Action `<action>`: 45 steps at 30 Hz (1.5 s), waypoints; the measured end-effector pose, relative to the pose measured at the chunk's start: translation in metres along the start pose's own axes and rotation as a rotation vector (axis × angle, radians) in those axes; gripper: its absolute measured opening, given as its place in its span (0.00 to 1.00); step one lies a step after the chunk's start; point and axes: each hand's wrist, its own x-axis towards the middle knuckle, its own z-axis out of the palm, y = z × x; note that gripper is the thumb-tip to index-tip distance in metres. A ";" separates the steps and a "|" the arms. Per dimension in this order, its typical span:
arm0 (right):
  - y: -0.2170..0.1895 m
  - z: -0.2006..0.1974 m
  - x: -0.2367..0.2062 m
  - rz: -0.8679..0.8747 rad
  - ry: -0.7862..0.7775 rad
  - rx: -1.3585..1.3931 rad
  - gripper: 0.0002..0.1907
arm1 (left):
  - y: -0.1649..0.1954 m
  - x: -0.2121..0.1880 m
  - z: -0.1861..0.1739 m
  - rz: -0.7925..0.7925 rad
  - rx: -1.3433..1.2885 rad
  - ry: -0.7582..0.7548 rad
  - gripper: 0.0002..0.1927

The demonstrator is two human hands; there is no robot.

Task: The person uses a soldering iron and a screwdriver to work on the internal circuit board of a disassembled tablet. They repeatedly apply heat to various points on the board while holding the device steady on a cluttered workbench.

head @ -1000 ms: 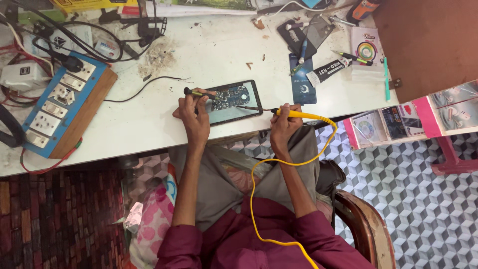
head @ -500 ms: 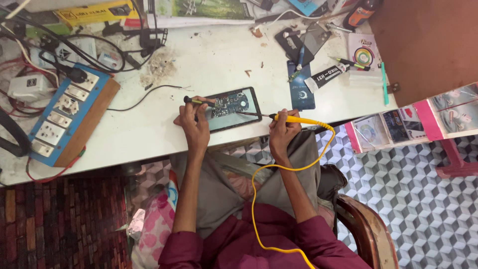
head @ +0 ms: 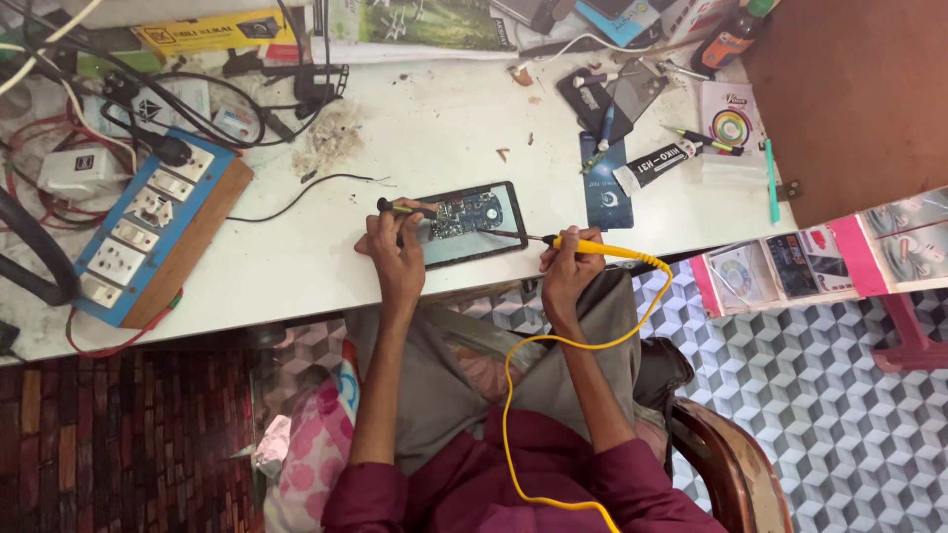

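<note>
Left hand (head: pixel 397 259) grips a dark tool (head: pixel 397 207) at the opened phone's (head: pixel 466 223) 9 o'clock edge. The phone lies near the table's (head: pixel 296 266) front edge. At its 3 o'clock, right hand (head: pixel 569 271) holds a yellow soldering iron (head: pixel 592 247), tip pointing at the phone.

White worktable (head: pixel 296 266) bears opened phone (head: pixel 464 222), switchboard (head: pixel 148 232), perhaps glue tube (head: pixel 657 163).

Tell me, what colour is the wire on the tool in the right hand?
Yellow. The cord runs from the tool's yellow handle, clearest in the head view.
</note>
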 end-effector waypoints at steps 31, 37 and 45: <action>-0.023 0.010 0.026 0.078 -0.107 -0.084 0.12 | 0.015 0.018 0.009 0.020 0.048 0.032 0.06; -0.012 0.005 0.022 0.090 -0.111 -0.094 0.11 | 0.011 0.013 0.004 -0.042 0.034 -0.013 0.05; -0.009 0.004 0.024 0.087 -0.088 0.018 0.11 | 0.012 0.018 0.006 -0.066 -0.130 0.004 0.07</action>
